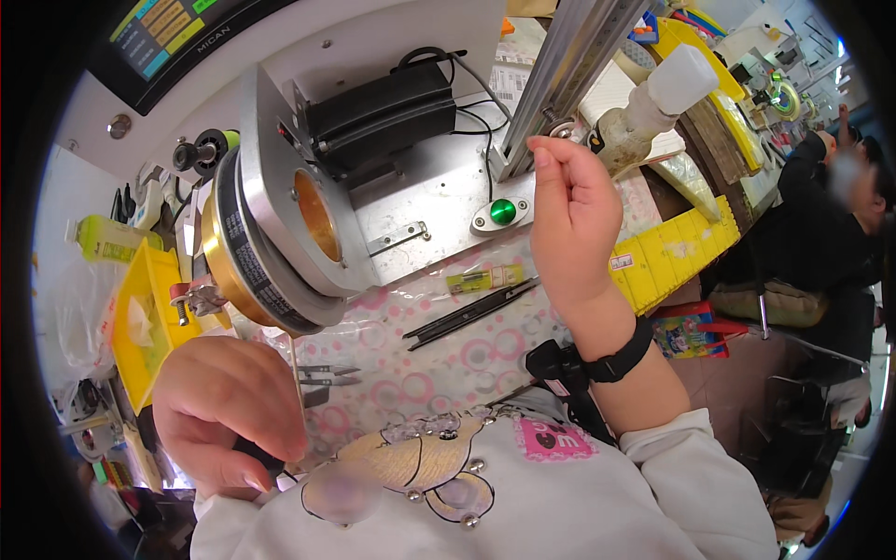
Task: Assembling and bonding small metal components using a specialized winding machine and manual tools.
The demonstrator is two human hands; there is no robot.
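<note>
Pinched high near the post [583, 65], curled low by the drum [247, 257]

For the right hand [577, 210]: thumb and forefinger drawn into a tight pinch just beside the lower end of the post, with the other fingers folded toward the palm. Too small to tell, anything fine between the tips. Around the wrist, a black band [623, 355].

For the left hand [224, 401]: fingers bent over toward the thumb, palm turned away. Impossible to tell how far closed, or on what. Just beside the knuckles, a thin pale stick [296, 369], near some snips [327, 375].

Just above the left hand, on the machine's left side: the drum, gold-rimmed and tilted, against a metal plate [266, 140]. Behind that plate, a black motor [383, 117]. Below and left of the right hand's fingertips, on the metal base, a green button [502, 212].

On the patterned cover [504, 355] between both hands: black tweezers [471, 315], near a small yellow tube [484, 279]. Far left, a yellow tray [121, 350]; right of the right hand, a yellow strip [677, 254].
</note>
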